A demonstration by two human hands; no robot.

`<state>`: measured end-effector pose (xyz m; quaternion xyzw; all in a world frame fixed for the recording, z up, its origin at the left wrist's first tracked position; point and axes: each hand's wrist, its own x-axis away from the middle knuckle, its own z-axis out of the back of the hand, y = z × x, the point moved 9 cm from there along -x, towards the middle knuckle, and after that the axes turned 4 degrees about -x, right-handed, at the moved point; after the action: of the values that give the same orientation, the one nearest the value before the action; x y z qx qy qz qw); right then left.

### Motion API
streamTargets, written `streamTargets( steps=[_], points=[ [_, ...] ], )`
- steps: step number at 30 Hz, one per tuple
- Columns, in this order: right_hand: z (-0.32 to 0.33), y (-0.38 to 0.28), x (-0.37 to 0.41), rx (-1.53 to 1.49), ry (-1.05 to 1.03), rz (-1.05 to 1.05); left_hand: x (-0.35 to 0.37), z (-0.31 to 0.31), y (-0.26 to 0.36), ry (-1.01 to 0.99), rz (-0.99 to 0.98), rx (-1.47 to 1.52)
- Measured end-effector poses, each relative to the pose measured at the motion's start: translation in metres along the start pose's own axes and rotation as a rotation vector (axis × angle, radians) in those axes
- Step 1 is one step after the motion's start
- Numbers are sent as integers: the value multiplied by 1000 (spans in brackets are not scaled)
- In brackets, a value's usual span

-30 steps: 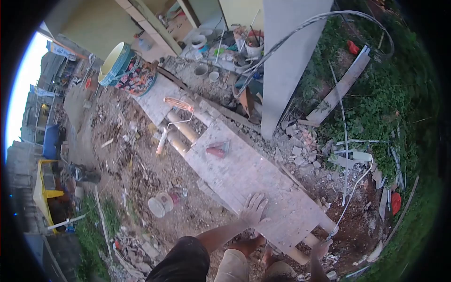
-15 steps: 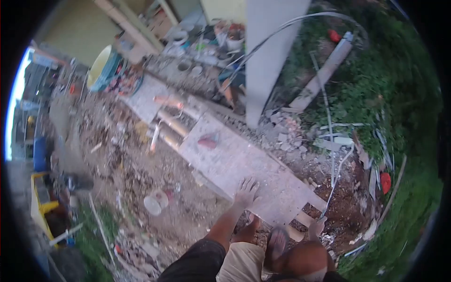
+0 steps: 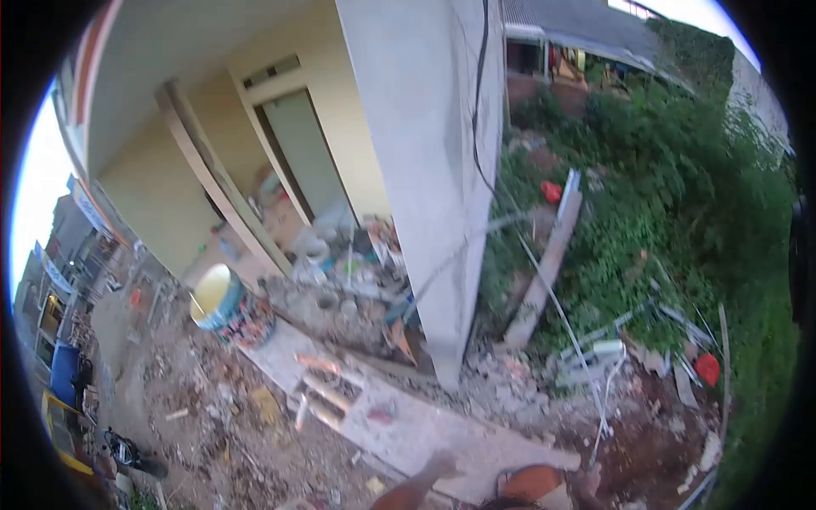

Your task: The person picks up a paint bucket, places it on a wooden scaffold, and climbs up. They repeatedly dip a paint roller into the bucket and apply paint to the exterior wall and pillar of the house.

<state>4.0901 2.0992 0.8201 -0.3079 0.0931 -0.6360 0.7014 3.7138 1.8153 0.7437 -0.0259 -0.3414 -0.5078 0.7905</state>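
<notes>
At the bottom of the view my left hand point(image 3: 440, 466) rests on the pale board point(image 3: 501, 450), looking flat, though it is blurred. Low on the right, my right hand point(image 3: 586, 483) is closed around the lower end of the thin handle of a paint roller point(image 3: 609, 348). Its white roller head points away from me, over the rubble beside the weeds. A reddish scrap point(image 3: 380, 416) lies farther along the board. My bent knee point(image 3: 531, 483) shows between my hands.
A grey pillar point(image 3: 425, 187) stands ahead. A teal bucket point(image 3: 218, 293) is at the board's far end. Broken rubble point(image 3: 510, 382) lies below the pillar. A long plank point(image 3: 544, 276) and a thin pole point(image 3: 561, 306) lean near the weeds point(image 3: 646, 212).
My view has tilted up, so the building and pillar show more and my hands sit lower in the frame. The left hand stays on the board; the right still holds the paint roller.
</notes>
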Motion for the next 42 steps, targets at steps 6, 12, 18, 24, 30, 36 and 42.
streamTargets(
  steps=[6, 12, 18, 24, 30, 36, 42],
  points=[
    [-34, -179, -6, -149, 7, -7, 1, 179, -2, 571, -78, 302],
    [25, -179, -17, -175, -34, -110, 161, 642, 73, 1702, -217, 48],
    [44, -225, -72, -282, 184, 277, 141, 840, 106, 1953, 102, -304],
    [86, -299, -129, -642, -3, -18, 143, 836, 93, 2237, -210, -312],
    [67, -312, -183, -393, 64, 144, 140, 835, 95, 2209, -100, -297],
    [30, -362, -149, -647, 28, 149, 135, 828, 91, 2225, 5, -350],
    [34, -402, -89, -970, -129, -261, 120, 822, 81, 2196, 44, -285]
  ],
)
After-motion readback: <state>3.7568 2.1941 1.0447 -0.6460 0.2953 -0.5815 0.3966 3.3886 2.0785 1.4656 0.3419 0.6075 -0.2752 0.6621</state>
